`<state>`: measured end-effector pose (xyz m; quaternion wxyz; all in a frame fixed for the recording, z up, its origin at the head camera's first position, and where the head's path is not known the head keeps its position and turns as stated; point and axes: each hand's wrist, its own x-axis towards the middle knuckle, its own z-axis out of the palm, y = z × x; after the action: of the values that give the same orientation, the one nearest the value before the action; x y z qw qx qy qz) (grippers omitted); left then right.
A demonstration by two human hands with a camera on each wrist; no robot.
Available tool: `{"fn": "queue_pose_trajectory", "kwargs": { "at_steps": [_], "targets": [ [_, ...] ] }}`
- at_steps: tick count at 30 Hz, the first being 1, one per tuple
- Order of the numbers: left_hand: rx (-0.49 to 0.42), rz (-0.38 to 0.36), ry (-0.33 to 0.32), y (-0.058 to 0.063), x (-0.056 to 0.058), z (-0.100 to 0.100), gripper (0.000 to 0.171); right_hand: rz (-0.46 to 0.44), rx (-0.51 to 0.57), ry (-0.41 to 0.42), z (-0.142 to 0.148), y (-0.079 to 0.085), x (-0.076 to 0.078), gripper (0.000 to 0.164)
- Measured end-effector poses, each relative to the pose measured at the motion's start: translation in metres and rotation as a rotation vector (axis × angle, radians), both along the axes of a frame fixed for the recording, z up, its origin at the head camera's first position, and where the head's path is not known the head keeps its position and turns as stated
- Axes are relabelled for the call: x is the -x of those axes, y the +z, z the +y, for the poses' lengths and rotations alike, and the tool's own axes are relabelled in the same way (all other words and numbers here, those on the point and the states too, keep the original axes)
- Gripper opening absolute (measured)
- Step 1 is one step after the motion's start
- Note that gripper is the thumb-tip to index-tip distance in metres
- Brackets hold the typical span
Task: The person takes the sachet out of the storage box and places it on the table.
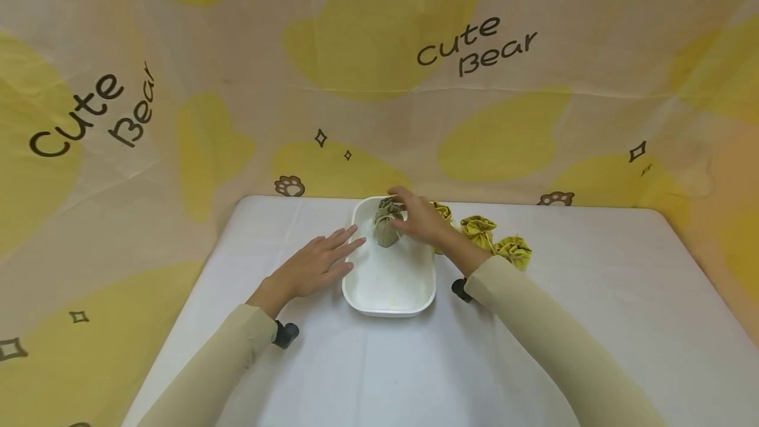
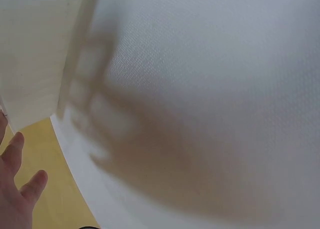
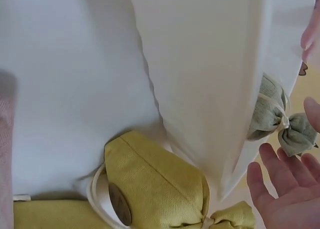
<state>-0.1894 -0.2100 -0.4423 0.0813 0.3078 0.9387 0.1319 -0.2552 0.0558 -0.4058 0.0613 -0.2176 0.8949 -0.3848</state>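
A grey-green drawstring pouch (image 1: pixel 387 232) lies at the far end of the white tray (image 1: pixel 388 288), its neck tied with a pale cord. My right hand (image 1: pixel 421 219) is around the gathered top of this pouch. In the right wrist view its fingers (image 3: pixel 282 176) are spread below the pouch's neck and the thumb is above; whether they touch the cloth I cannot tell. My left hand (image 1: pixel 317 262) reaches over the tray's left rim with fingers straight and apart, holding nothing.
Several mustard-yellow drawstring pouches stand right of the tray: one (image 1: pixel 441 211) partly behind my right hand, another (image 1: pixel 477 232) by my forearm, a third (image 1: pixel 514 252) farther right. A white cloth covers the table (image 1: pixel 593 269). A printed curtain (image 1: pixel 367 117) hangs behind it.
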Motion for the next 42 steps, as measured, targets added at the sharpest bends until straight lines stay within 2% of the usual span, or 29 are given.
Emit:
{"fn": "queue_pose_trajectory", "kwargs": {
  "at_steps": [9, 17, 24, 30, 42],
  "targets": [
    [0.006, 0.003, 0.000, -0.003, 0.001, 0.000, 0.056, -0.031, -0.014, -0.043, -0.005, 0.001, 0.001, 0.067],
    [0.007, 0.004, -0.001, -0.004, 0.000, 0.001, 0.056, -0.055, 0.024, 0.007, -0.009, 0.001, 0.002, 0.064],
    [0.008, 0.007, 0.000, -0.001, -0.002, 0.001, 0.057, -0.097, -0.023, -0.025, -0.011, 0.000, 0.001, 0.062],
    [0.012, 0.015, -0.007, 0.001, -0.003, 0.001, 0.057, -0.057, -0.079, -0.043, -0.013, -0.002, 0.001, 0.054],
    [0.021, 0.018, -0.001, 0.001, -0.002, 0.001, 0.058, 0.006, -0.084, -0.025, -0.013, -0.001, -0.004, 0.047]
  ]
}}
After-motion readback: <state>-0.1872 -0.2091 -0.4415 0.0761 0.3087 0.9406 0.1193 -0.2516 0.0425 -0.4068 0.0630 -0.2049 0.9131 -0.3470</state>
